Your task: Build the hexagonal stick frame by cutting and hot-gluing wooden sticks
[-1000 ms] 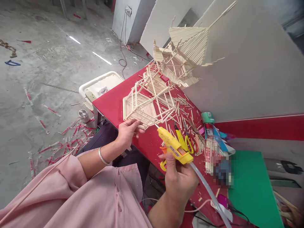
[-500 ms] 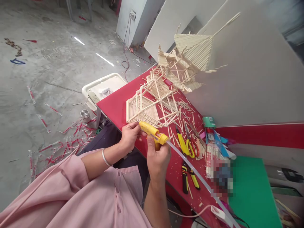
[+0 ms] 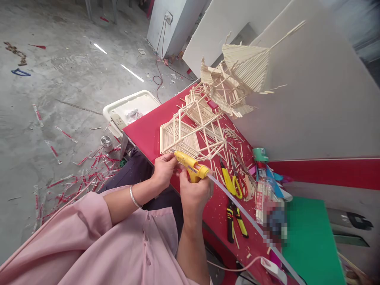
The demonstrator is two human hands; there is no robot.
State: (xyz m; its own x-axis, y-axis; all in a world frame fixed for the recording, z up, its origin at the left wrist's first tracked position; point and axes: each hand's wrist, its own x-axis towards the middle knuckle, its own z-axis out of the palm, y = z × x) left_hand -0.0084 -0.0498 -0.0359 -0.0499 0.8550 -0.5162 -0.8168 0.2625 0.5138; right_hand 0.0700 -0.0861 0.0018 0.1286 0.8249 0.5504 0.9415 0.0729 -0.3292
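My right hand (image 3: pixel 194 198) is wrapped round a yellow glue gun (image 3: pixel 187 161), its front end pointing left. A long translucent glue stick (image 3: pixel 237 204) runs out of the gun's back toward the lower right. At the gun's tip, my left hand (image 3: pixel 163 171) is closed in a pinch; whatever its fingers hold is too small or hidden to make out. Just beyond both hands, a frame of thin wooden sticks (image 3: pixel 198 114) rests on the red table (image 3: pixel 142 127). Behind it rises a stick-built piece with slatted panels (image 3: pixel 247 67).
Loose sticks (image 3: pixel 234 132) litter the table. To the right lie a yellow cutter (image 3: pixel 227 178), yellow-handled scissors (image 3: pixel 237 186) and black-and-yellow pliers (image 3: pixel 230 225). A green board (image 3: pixel 311 233) is at the lower right, and a white tray (image 3: pixel 108 106) sits beyond the left edge.
My right hand has shifted slightly left and its thumb has dropped lower on the glue gun, showing more of the gun's handle. My left hand stays pinched at the tip.
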